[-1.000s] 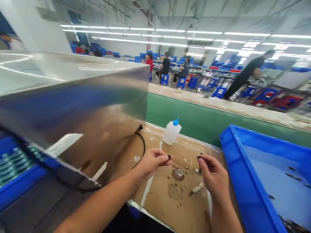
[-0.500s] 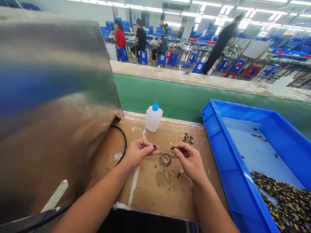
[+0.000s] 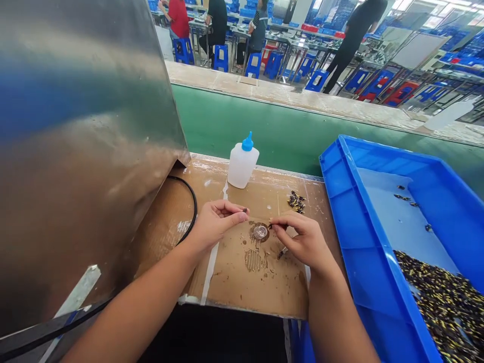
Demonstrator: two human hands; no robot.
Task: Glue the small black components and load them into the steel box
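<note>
In the head view, 2 bare arms reach in from the bottom corners and come close together over a brown surface (image 3: 245, 292). The left hand (image 3: 217, 222) points in toward the middle. Its thumb and fingers are pinched narrow on a small dark piece (image 3: 245, 209), which sits right at the tips. The other fingers of this hand curl in.

The right hand (image 3: 302, 237) points back toward the left hand. Its thumb is below and its pointing finger is on top, nearly closed, with a tiny dark part (image 3: 269, 227) at the tips. That part is too small to tell its shape. The 2 hands do not touch, and there is a small gap between them.

A clear round dish (image 3: 260, 232) sits on a wet spot just below that gap. A small brush-like tool (image 3: 282, 252) lies partly hidden by the right hand. Past the right hand is a little pile of black and yellow parts (image 3: 297, 201). A white bottle with a blue tip (image 3: 242, 166) stands at the back.

On the right is a blue bin (image 3: 363, 282) with lots more black and yellow bits (image 3: 442, 302). On the left are a black cable (image 3: 194, 201) and a big shiny metal box (image 3: 83, 151).
</note>
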